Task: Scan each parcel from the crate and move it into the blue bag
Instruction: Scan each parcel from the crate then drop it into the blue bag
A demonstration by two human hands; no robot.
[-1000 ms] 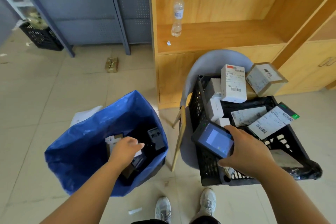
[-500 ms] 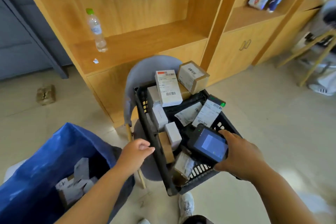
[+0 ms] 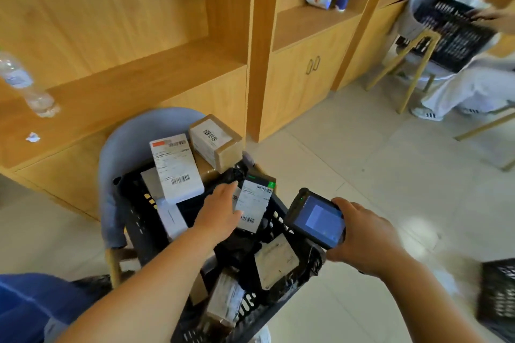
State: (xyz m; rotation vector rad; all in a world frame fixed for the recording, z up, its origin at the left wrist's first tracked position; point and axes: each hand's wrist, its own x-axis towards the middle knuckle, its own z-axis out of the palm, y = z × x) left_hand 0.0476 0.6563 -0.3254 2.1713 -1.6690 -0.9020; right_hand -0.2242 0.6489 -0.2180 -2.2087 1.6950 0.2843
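A black crate (image 3: 136, 214) full of parcels rests on a grey chair (image 3: 125, 145). My left hand (image 3: 218, 213) reaches into the crate, fingers spread, touching a black-wrapped parcel with a white label (image 3: 255, 205). A tall white box (image 3: 175, 167) and a brown box (image 3: 216, 140) sit at the crate's far side. My right hand (image 3: 367, 237) holds a handheld scanner (image 3: 316, 217), its screen lit, just right of the crate. A corner of the blue bag (image 3: 30, 303) shows at the bottom left.
Wooden shelving and cabinets (image 3: 301, 64) stand behind the chair, with a water bottle (image 3: 25, 83) on the shelf. Another person (image 3: 471, 83) sits at the right holding a black crate (image 3: 451, 30). A further black crate (image 3: 498, 292) lies on the floor, right.
My left hand left the blue bag and moved right into the crate onto a labelled parcel. My view swung right. The scanner moved to the crate's right side.
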